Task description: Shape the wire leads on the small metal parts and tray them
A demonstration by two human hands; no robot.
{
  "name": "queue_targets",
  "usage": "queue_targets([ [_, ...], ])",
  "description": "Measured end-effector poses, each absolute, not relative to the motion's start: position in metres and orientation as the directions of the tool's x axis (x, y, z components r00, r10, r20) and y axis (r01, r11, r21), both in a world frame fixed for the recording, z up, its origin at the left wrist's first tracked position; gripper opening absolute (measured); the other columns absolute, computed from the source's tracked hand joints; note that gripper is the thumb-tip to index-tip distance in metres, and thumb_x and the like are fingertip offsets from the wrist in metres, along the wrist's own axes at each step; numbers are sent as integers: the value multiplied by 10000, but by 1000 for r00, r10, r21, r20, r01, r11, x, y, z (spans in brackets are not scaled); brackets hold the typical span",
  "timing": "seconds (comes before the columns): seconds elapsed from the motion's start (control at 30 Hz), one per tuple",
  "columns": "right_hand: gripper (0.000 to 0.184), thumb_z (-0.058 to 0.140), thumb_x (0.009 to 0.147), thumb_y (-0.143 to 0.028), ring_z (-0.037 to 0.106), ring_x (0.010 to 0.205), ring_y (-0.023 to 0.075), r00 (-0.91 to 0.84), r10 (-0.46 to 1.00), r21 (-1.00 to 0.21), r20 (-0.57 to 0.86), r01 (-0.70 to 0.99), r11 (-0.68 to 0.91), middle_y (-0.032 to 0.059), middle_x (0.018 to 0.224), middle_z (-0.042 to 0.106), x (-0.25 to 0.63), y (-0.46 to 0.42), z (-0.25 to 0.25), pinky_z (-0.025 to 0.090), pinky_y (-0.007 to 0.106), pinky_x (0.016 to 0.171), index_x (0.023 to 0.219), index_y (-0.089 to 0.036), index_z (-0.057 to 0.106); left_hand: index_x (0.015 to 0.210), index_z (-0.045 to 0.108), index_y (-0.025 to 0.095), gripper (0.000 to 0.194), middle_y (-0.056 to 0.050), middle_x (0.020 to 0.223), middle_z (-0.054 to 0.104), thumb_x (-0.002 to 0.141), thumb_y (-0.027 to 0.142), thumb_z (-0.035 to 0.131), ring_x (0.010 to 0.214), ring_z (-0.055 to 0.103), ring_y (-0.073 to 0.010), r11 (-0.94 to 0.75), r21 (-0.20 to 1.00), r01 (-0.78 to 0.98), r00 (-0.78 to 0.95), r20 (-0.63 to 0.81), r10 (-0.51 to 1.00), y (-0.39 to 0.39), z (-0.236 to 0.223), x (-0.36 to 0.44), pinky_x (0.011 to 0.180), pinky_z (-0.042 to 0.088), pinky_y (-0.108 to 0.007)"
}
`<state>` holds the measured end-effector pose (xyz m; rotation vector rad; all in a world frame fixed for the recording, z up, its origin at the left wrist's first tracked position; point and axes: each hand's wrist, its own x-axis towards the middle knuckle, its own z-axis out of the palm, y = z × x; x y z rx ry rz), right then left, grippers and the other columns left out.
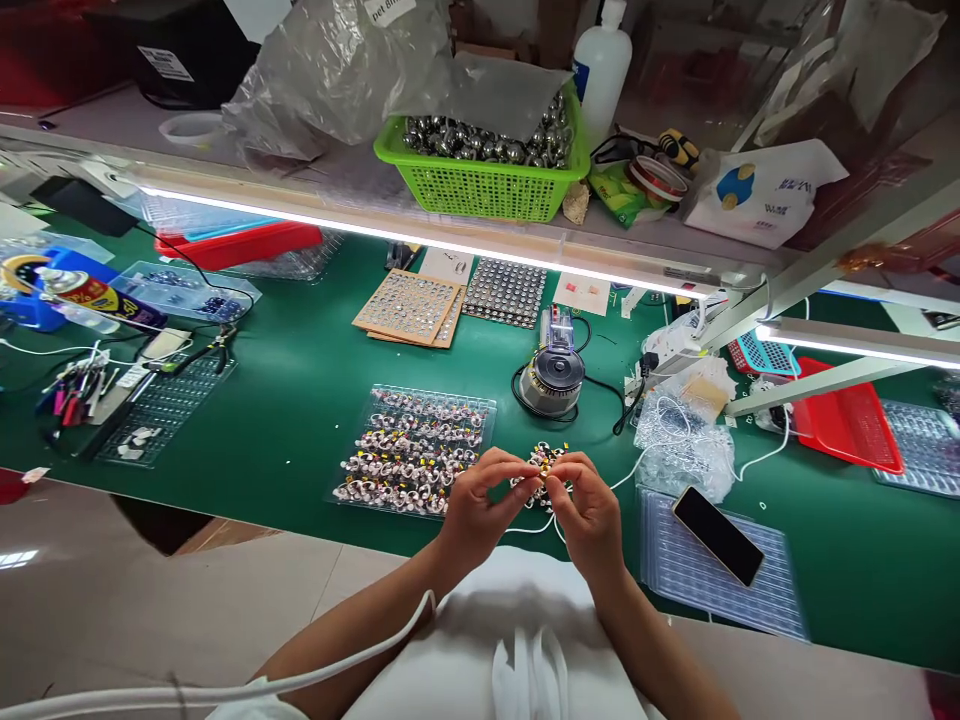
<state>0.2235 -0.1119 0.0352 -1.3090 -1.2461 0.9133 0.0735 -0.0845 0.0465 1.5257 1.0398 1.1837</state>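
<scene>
My left hand (484, 500) and my right hand (591, 510) meet at their fingertips near the table's front edge. Both are closed in a pinch on one small part, too tiny and covered by the fingers to name. Just behind the fingertips lies a loose pile of small parts (546, 460), white and dark with yellow bits. Left of my left hand, a clear tray (486, 408) carries rows of similar small white and pink pieces with yellow tabs. A white cable (525, 530) runs below my hands.
Behind the hands stands a round black-topped device (556, 372) with a cord. A phone (718, 535) rests on stacked clear trays (784, 590) at right. Boards of round pieces (409, 305) lie farther back. A shelf with a light bar (420, 248) and green basket (480, 190) overhangs the table.
</scene>
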Motion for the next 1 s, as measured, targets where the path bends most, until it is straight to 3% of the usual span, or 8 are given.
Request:
queue_targets([
  [0.3,88,572,878,-149,605,855,194,47,935,-856,351,422,300,43,897,595,227,-114,41,499,362,767,906,-222,612,875,677,163,190,-44,800,655,847,350,655,737,604,-158,156,988,15,396,-149,906,-77,43,66,698,511,-275],
  [0.53,87,578,889,-184,616,895,209,-13,955,-866,296,418,274,54,925,624,230,-116,40,505,377,803,935,-229,637,876,646,174,174,-37,820,609,871,344,611,780,566,-163,107,994,25,445,-107,889,-76,45,63,740,490,-283],
  [0.67,103,604,892,-264,609,842,197,-31,993,-962,113,248,117,42,904,635,237,-118,35,507,352,777,989,-238,627,868,645,166,227,-22,772,589,838,391,654,700,552,-138,337,934,-121,557,-217,802,-76,45,62,682,477,-265],
  [0.83,338,720,802,-384,617,789,192,-161,981,-982,-111,-134,-133,31,869,640,245,-124,20,533,332,720,1080,-239,594,803,657,130,272,-17,701,599,722,359,781,628,545,-114,628,755,-190,716,-331,615,-76,32,63,635,447,-246],
  [0.93,304,703,817,-391,641,831,205,-170,972,-965,-160,-182,-191,50,926,663,246,-125,8,545,349,746,1074,-245,631,775,639,125,304,-13,695,611,660,340,820,602,545,-107,643,737,-207,662,-378,647,-78,13,69,616,446,-244],
  [1.0,247,683,832,-400,646,884,221,-130,981,-978,-146,-134,-163,65,966,673,244,-125,-4,541,368,796,1019,-238,674,769,612,131,330,-13,699,618,656,373,806,611,563,-115,568,810,-150,539,-414,733,-81,-6,75,618,461,-249],
])
